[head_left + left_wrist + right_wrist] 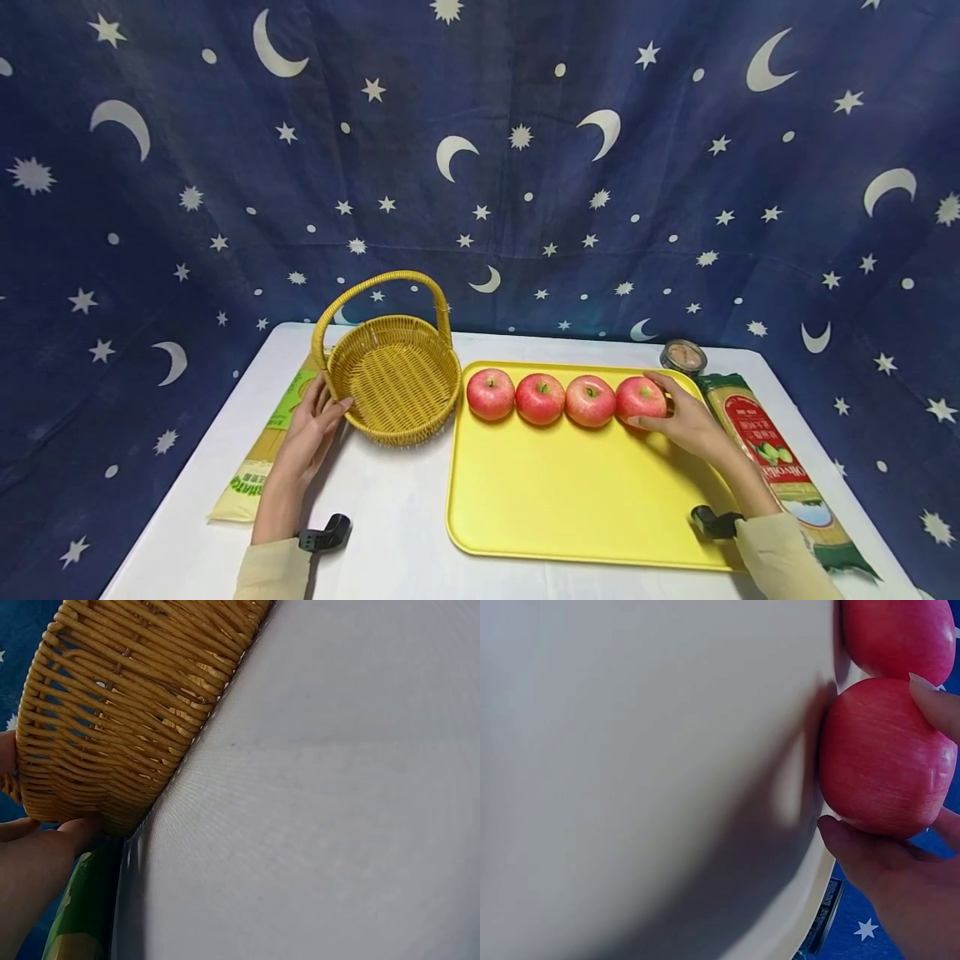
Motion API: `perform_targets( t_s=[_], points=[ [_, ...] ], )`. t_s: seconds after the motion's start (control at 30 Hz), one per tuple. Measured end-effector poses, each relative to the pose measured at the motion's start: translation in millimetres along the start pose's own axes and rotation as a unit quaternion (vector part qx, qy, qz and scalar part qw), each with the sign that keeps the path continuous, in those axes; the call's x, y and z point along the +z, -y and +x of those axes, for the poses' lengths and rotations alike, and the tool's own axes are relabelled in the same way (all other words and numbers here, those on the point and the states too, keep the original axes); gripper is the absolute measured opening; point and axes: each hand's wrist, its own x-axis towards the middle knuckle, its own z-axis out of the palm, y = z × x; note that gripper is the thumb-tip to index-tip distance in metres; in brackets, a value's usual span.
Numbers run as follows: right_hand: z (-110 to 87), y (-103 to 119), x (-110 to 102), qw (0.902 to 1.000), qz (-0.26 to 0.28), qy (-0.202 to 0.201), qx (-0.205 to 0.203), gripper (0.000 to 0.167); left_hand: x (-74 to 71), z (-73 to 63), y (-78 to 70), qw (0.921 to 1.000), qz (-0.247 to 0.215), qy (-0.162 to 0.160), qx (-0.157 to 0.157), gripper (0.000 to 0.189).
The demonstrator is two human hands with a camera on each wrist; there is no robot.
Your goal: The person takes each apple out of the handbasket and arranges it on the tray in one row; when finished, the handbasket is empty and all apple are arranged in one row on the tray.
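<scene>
A yellow woven basket [396,435] with a tall arched handle stands on the left. My left hand [306,437] grips its left side, the thumb at the rim and fingers against the outer wall; the left wrist view shows the basket's weave [142,712] close up. On a yellow tray [562,500], several red apples sit in a row along the back. My right hand [688,423] holds the rightmost apple [640,397] between thumb and fingers. In the right wrist view that apple [885,761] rests against its neighbour [901,634].
A yellow-green noodle-like packet [255,471] lies left of the basket, partly behind my left forearm. Right of the tray lies a long red-and-green packet [772,450]. A small round lidded container [683,357] sits at the tray's back right corner. Starry blue cloth [510,208] surrounds the white table.
</scene>
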Motion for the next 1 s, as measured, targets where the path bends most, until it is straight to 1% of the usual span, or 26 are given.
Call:
perform_targets(
  t_s=[0.23,0.4,0.57,0.63,0.73,0.8,0.87,0.93,1.0],
  points=[
    [4.5,-3,3,0.9998,0.014,-0.013,-0.008,0.085,0.1,5.1,-0.6,0.9999,0.005,-0.009,-0.009,0.088],
    [5.6,-3,8,0.9996,0.026,-0.011,0.006,0.087,-0.8,7.1,-0.9,0.9999,0.009,-0.006,-0.005,0.086],
    [7.9,-4,9,0.9992,0.034,-0.007,0.021,0.092,-2.6,5.9,-1.6,0.9999,-0.010,-0.004,-0.009,0.084],
    [9.1,-5,8,0.9990,0.036,-0.007,0.024,0.093,-3.7,4.8,-2.1,0.9996,-0.023,-0.004,-0.014,0.083],
    [11.0,-7,7,0.9989,0.039,-0.005,0.025,0.094,-4.0,2.8,-3.9,0.9994,-0.027,-0.007,-0.022,0.082],
    [11.6,-8,6,0.9989,0.039,-0.003,0.026,0.095,-3.8,0.7,-5.9,0.9994,-0.019,-0.007,-0.027,0.082],
    [11.1,-7,5,0.9989,0.038,-0.004,0.026,0.096,-3.7,-3.1,-8.8,0.9996,0.006,-0.002,-0.028,0.081],
    [9.7,-6,4,0.9990,0.037,-0.008,0.023,0.096,-3.8,-8.9,-12.9,0.9987,0.041,0.006,-0.029,0.079],
    [7.6,-2,2,0.9995,0.020,-0.020,0.014,0.095,-4.4,-15.8,-18.1,0.9959,0.085,0.011,-0.028,0.073]
  ],
)
